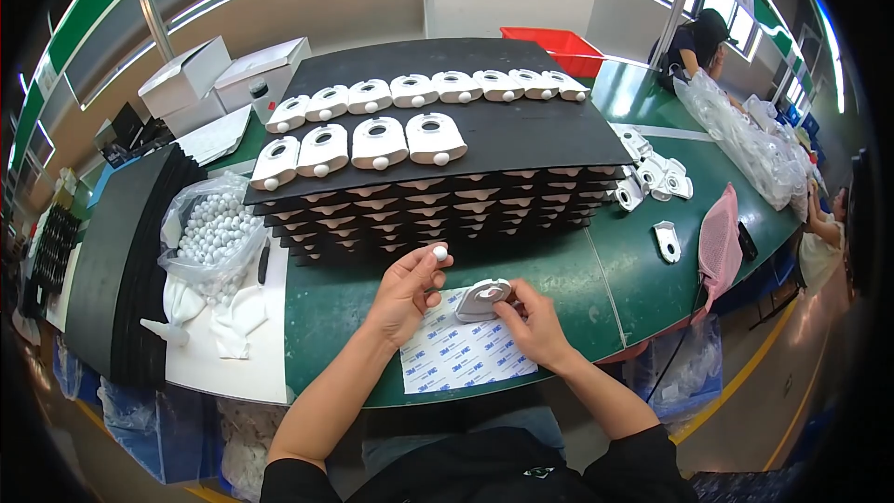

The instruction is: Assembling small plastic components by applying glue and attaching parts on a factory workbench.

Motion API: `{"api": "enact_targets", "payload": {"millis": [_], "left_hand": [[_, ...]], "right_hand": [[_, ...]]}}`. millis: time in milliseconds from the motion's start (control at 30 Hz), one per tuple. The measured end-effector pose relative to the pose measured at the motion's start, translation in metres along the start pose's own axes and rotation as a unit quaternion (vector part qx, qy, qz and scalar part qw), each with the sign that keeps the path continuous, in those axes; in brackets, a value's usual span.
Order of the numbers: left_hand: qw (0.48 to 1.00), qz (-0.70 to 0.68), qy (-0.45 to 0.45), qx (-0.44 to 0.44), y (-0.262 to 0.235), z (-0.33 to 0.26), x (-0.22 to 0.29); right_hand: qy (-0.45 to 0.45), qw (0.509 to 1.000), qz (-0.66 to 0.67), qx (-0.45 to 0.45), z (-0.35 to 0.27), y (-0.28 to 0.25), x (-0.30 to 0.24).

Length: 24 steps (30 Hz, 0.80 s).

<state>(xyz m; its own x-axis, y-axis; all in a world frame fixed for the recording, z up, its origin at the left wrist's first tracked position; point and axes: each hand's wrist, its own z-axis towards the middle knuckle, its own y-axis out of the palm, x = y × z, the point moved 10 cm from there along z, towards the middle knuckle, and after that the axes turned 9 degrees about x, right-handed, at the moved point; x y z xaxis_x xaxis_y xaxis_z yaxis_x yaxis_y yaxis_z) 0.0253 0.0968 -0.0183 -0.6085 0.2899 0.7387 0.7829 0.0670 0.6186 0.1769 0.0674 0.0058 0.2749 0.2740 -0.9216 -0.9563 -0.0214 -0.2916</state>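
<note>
My left hand (402,296) pinches a small white ball (440,252) between thumb and fingertips, raised in front of the black stack. In my right hand (538,324) is a white plastic housing (477,305) with a round opening, tilted up on its edge. It stands over a sheet of printed backing paper (456,363) at the table's near edge. Ball and housing are apart. Beyond them, two rows of similar housings (380,140) lie on the top black board (531,135), each with a white ball at its near end.
At left, a clear bag of white balls (219,228) sits beside white cloth gloves (237,321) and stacked black boards (121,261). Loose housings (656,177) lie right of the stack, near a pink mesh piece (720,247). Another person (700,47) sits at the far right.
</note>
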Motion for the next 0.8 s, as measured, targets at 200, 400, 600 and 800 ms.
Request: {"api": "enact_targets", "payload": {"millis": [200,400,600,800], "left_hand": [[1.000,-0.010,-0.002,0.002,0.000,0.000,0.000],[1.000,-0.010,0.003,-0.017,0.005,0.000,-0.001],[0.999,0.002,-0.010,-0.033,0.010,-0.004,-0.004],[0.979,0.190,0.050,-0.049,0.023,-0.012,-0.003]], "right_hand": [[0.016,1.000,0.005,0.013,-0.001,-0.002,0.006],[-0.174,0.979,-0.106,0.004,-0.005,0.006,-0.033],[0.117,0.980,0.156,-0.031,-0.003,0.005,0.021],[0.189,0.869,0.456,-0.031,0.001,0.005,0.027]]}}
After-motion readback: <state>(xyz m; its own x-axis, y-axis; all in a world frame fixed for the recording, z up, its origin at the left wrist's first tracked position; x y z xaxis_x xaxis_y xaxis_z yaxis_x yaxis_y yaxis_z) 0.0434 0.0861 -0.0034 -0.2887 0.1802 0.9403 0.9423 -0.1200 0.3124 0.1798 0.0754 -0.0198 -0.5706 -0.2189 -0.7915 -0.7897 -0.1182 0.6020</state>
